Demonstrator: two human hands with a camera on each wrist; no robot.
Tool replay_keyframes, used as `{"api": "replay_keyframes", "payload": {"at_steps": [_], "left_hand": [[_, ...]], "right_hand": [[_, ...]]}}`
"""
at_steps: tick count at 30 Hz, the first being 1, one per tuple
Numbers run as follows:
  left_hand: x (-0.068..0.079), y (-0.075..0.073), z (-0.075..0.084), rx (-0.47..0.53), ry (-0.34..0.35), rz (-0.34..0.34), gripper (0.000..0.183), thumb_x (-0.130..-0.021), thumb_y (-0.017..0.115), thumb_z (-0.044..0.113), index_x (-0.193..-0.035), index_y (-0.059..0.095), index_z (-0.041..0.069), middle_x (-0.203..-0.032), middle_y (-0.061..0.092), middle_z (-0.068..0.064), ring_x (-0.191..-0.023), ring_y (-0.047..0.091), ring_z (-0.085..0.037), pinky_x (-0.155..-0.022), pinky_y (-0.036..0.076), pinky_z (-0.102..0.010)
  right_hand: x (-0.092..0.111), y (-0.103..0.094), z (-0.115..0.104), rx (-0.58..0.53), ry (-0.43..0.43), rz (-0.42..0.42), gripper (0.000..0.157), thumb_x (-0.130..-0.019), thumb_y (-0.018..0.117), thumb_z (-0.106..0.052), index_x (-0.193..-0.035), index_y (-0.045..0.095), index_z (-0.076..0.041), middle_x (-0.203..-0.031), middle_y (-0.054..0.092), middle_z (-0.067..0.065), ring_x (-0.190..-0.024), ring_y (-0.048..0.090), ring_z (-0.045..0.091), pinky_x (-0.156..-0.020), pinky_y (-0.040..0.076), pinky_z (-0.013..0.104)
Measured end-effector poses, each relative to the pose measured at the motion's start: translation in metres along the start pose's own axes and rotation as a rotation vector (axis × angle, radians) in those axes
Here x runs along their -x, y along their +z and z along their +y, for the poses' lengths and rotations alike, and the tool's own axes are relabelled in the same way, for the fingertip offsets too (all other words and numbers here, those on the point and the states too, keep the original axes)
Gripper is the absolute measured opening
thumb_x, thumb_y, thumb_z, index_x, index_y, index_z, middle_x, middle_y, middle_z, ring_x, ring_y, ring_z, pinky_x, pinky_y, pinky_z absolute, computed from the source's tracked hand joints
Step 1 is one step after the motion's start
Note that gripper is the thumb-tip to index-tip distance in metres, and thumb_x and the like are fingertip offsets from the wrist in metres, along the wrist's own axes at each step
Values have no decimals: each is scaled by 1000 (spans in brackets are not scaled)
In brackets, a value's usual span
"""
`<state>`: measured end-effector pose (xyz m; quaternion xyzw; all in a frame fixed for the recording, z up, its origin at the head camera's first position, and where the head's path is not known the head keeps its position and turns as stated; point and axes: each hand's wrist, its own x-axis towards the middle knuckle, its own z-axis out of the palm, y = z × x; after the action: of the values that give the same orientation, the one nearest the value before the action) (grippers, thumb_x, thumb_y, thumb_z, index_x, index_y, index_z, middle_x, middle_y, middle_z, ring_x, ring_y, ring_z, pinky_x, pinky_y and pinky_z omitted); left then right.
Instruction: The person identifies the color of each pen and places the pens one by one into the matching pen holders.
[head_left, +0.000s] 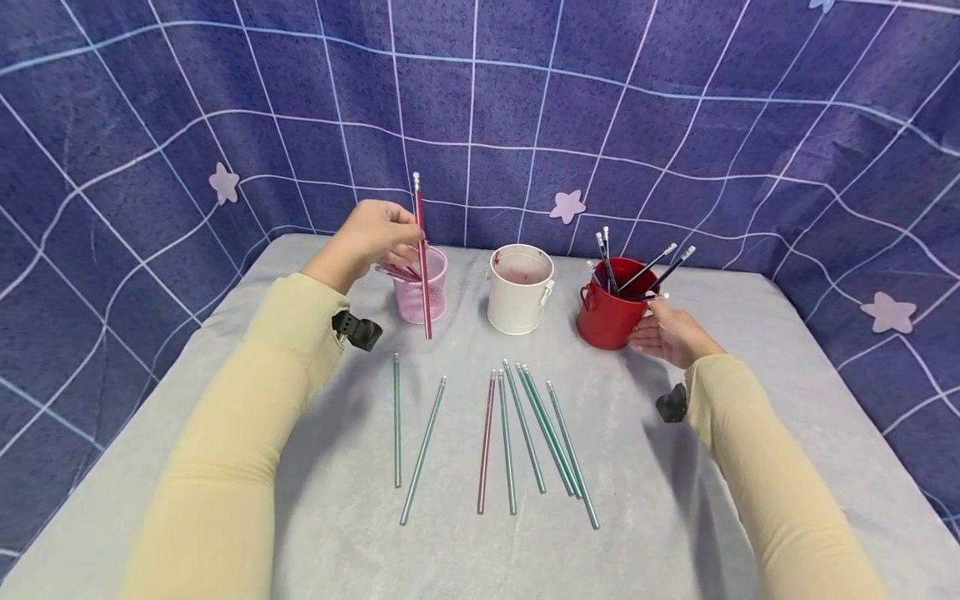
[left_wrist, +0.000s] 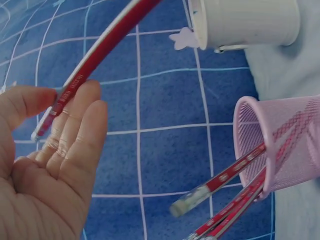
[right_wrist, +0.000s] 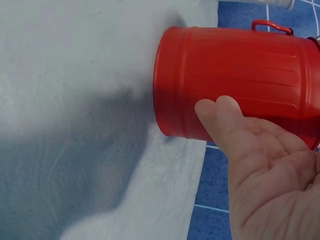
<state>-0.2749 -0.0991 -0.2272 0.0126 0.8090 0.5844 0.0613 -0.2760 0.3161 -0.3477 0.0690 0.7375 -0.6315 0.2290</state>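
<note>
My left hand (head_left: 378, 233) pinches a red pencil (head_left: 426, 287) between thumb and fingers. The pencil stands nearly upright, eraser end up, in front of a pink mesh cup (head_left: 410, 304). Printing shows on its side in the left wrist view. Several red pencils (left_wrist: 235, 167) lean out of that cup. Over on the right, my right hand (head_left: 675, 333) rests against the side of a red bucket (head_left: 603, 321), thumb by the rim and fingers fairly straight along the wall (right_wrist: 225, 65). Several dark pencils (head_left: 609, 267) stick up from the bucket, eraser ends up.
Between the two containers stands a white bucket (head_left: 517, 300) with a side handle. On the grey cloth lie several green pencils (head_left: 423, 450) and one red pencil (head_left: 487, 442), spread apart. A blue gridded curtain (head_left: 480, 108) hangs behind the table.
</note>
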Motion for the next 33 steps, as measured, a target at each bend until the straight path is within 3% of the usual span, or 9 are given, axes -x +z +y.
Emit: {"api": "replay_keyframes", "payload": {"at_steps": [7,14,19,27,33], "left_hand": [[-2,-12,3,136,116,44,3,-85,54,-7,-87,54,-5,-66,67,2,-57,64,-7,-61,57,-20],[-9,-15,-8,286,225,168,11,-84,56,-12,-83,54,-2,-65,66,4,-57,64,-7,-61,56,-19],[-19,-14,-19,292,206,263,12,-82,61,-9,-83,54,1,-64,65,5,-56,63,-7,-59,56,-18],[-30,-13,-26,424,223,435,18,-82,62,-11,-78,52,3,-63,63,5,-54,63,-5,-57,55,-16],[-37,-12,-36,370,176,455,17,-82,63,-9,-76,54,5,-61,61,7,-55,60,-3,-57,54,-15]], "right_hand": [[1,0,0,-15,12,14,69,-102,23,-37,-132,27,25,-87,65,4,-83,65,11,-89,53,30],[2,-2,-2,-23,9,3,68,-103,21,-35,-133,25,26,-86,64,5,-83,65,12,-91,52,31],[1,0,-2,-18,15,-7,64,-103,20,-35,-129,31,24,-86,65,4,-83,65,12,-92,52,31],[1,-2,-2,9,-6,-25,60,-103,21,-35,-122,37,19,-94,65,8,-83,65,11,-90,53,31],[0,-3,-2,38,-11,-23,61,-104,18,-35,-126,34,19,-105,62,14,-86,64,10,-93,51,32]]}}
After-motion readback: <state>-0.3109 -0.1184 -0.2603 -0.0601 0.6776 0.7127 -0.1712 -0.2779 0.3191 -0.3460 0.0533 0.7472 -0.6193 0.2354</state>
